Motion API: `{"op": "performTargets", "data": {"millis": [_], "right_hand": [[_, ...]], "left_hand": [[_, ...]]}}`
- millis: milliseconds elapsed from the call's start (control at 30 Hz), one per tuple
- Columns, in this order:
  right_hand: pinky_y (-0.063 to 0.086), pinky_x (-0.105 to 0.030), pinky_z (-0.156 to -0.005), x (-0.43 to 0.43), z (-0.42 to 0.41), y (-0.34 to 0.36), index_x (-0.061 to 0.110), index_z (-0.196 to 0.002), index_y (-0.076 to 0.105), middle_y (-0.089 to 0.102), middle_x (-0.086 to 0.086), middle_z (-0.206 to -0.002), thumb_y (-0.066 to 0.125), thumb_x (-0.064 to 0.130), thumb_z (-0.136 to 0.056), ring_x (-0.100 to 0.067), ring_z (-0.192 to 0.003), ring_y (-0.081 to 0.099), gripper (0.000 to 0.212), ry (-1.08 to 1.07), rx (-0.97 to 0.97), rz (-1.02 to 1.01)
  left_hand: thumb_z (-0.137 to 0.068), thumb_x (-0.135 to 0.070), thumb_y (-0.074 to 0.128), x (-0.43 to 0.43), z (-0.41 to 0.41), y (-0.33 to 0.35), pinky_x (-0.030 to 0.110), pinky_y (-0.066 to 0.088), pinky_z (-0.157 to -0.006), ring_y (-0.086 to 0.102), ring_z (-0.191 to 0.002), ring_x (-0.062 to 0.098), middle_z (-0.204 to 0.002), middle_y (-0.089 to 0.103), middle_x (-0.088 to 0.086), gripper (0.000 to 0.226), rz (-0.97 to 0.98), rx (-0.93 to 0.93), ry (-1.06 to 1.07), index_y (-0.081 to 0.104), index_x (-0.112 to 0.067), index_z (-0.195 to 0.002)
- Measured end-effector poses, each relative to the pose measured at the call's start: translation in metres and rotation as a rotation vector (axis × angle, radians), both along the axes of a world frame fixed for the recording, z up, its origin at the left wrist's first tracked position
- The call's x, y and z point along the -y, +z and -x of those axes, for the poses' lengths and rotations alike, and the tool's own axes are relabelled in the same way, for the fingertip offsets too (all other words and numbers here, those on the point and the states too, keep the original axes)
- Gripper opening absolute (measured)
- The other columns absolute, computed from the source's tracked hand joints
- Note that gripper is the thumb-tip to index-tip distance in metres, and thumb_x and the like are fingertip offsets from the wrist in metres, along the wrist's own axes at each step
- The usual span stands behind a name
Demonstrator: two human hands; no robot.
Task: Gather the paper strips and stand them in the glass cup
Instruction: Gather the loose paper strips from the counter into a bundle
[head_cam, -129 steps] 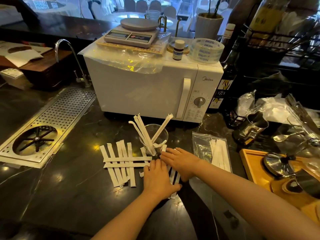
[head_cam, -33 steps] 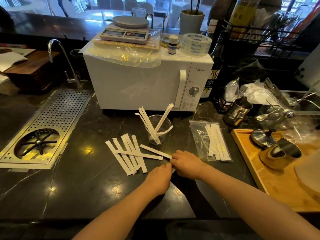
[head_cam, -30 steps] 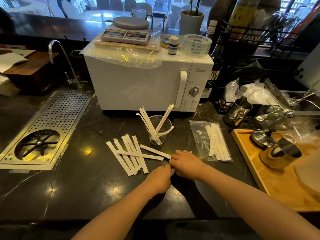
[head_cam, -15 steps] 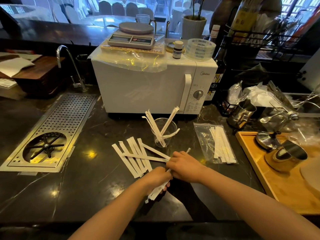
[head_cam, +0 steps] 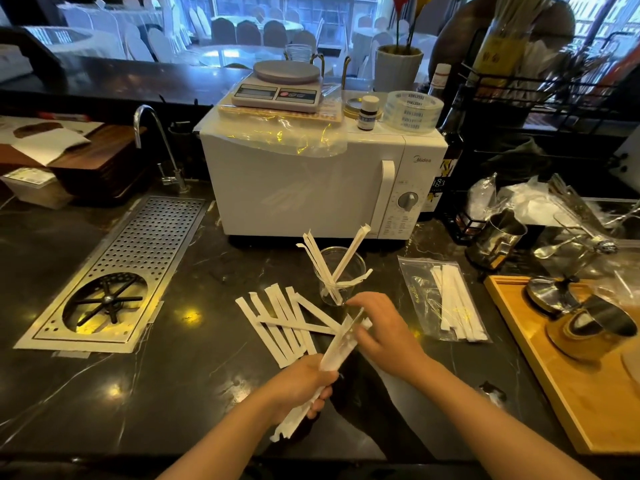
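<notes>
A clear glass cup (head_cam: 356, 271) stands on the dark counter in front of the microwave, with several white paper strips leaning in it. More loose strips (head_cam: 277, 323) lie fanned flat on the counter to the cup's left. My left hand (head_cam: 301, 386) is closed around a bundle of strips (head_cam: 341, 341), tilted up and to the right above the counter. My right hand (head_cam: 381, 330) pinches the bundle's upper end, just below the cup.
A white microwave (head_cam: 311, 188) stands behind the cup. A plastic bag (head_cam: 419, 292) holding more strips lies to the right, then a wooden tray (head_cam: 519, 323) with metal ware. A perforated metal drain grate (head_cam: 138, 258) is set in the counter at left.
Both hands swept strips together on the counter, then lifted them. The bundle now sits higher and steeper in my left hand, and the view has shifted closer.
</notes>
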State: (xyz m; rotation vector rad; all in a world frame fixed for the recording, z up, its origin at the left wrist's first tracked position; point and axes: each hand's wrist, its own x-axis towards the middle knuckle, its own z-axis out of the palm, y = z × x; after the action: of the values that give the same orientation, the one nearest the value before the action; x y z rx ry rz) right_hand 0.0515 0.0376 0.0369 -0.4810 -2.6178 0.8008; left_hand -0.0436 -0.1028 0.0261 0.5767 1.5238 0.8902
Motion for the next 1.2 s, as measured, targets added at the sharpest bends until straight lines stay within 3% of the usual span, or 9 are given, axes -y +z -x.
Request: {"op": "performTargets", "data": {"millis": [100,200,300,367,533,633,767,967,1200], "right_hand": [[0.036,-0.003,-0.082,0.007,-0.002,0.001,0.018,-0.111,0.048,0.047,0.006,-0.106,0.056,0.008,-0.085,-0.001,-0.097,0.047,0.029,-0.211,-0.138,0.292],[0.045,-0.015,-0.078,0.018,0.0,0.002,0.022,-0.11,0.042,0.049,0.008,-0.1,0.058,0.008,-0.085,-0.008,-0.094,0.05,0.033,-0.33,-0.166,0.691],[0.047,-0.022,-0.082,0.031,0.007,0.0,0.02,-0.111,0.044,0.055,0.002,-0.104,0.061,0.019,-0.083,-0.011,-0.098,0.056,0.033,-0.316,-0.078,1.018],[0.049,-0.03,-0.089,0.038,0.014,0.0,0.016,-0.117,0.046,0.058,-0.006,-0.112,0.064,0.033,-0.071,-0.021,-0.104,0.059,0.052,-0.269,-0.031,1.202],[0.05,-0.041,-0.087,0.047,0.027,0.007,0.026,-0.107,0.057,0.064,-0.016,-0.101,0.047,0.052,-0.072,-0.031,-0.098,0.063,0.046,-0.162,-0.073,1.572],[0.05,-0.045,-0.087,0.046,0.035,0.009,0.035,-0.108,0.054,0.06,-0.021,-0.112,0.03,0.059,-0.084,-0.036,-0.105,0.059,0.042,-0.121,-0.152,1.758],[0.051,-0.039,-0.075,0.048,0.049,0.011,0.021,-0.103,0.057,0.061,-0.018,-0.103,0.031,0.045,-0.093,-0.03,-0.093,0.06,0.038,-0.232,-0.188,1.811],[0.057,-0.027,-0.053,0.047,0.071,0.008,0.005,-0.082,0.061,0.069,-0.006,-0.059,0.047,0.007,-0.09,-0.015,-0.056,0.068,0.016,-0.256,-0.177,1.751],[0.059,-0.027,-0.051,0.045,0.099,0.01,0.001,-0.085,0.057,0.067,-0.015,-0.077,0.047,-0.005,-0.088,-0.02,-0.065,0.07,0.013,-0.248,-0.161,1.782]], "left_hand": [[-0.095,-0.019,0.038,0.009,0.001,0.002,0.017,0.037,-0.045,0.039,-0.044,0.006,-0.057,0.044,-0.003,0.017,-0.06,0.006,0.053,0.044,-0.017,-0.111],[-0.095,-0.019,0.039,0.016,0.003,0.003,0.017,0.033,-0.043,0.036,-0.041,0.005,-0.053,0.043,-0.005,0.017,-0.14,0.05,0.142,0.044,-0.023,-0.111],[-0.095,-0.022,0.04,0.02,0.004,0.002,0.016,0.03,-0.041,0.034,-0.04,0.004,-0.054,0.039,-0.004,0.018,-0.204,0.021,0.194,0.044,-0.026,-0.113],[-0.095,-0.022,0.039,0.022,0.003,0.003,0.016,0.027,-0.041,0.032,-0.04,0.003,-0.055,0.037,-0.003,0.018,-0.242,-0.008,0.205,0.044,-0.029,-0.111],[-0.095,-0.024,0.038,0.029,0.003,0.006,0.016,0.027,-0.042,0.031,-0.041,0.003,-0.054,0.038,-0.005,0.018,-0.306,-0.038,0.215,0.045,-0.031,-0.11],[-0.095,-0.026,0.039,0.033,0.006,0.007,0.017,0.03,-0.044,0.033,-0.042,0.004,-0.053,0.04,-0.007,0.018,-0.318,-0.062,0.209,0.043,-0.035,-0.11],[-0.095,-0.023,0.039,0.038,0.008,0.01,0.02,0.03,-0.046,0.033,-0.041,0.004,-0.047,0.041,-0.011,0.02,-0.318,-0.034,0.204,0.043,-0.034,-0.111],[-0.094,-0.019,0.039,0.052,0.018,0.017,0.02,0.035,-0.047,0.036,-0.04,0.004,-0.048,0.044,-0.008,0.02,-0.32,-0.027,0.219,0.043,-0.028,-0.112],[-0.092,-0.021,0.042,0.075,0.036,0.019,0.021,0.038,-0.049,0.04,-0.042,0.006,-0.05,0.05,-0.006,0.02,-0.301,-0.033,0.302,0.046,-0.02,-0.111]]}}
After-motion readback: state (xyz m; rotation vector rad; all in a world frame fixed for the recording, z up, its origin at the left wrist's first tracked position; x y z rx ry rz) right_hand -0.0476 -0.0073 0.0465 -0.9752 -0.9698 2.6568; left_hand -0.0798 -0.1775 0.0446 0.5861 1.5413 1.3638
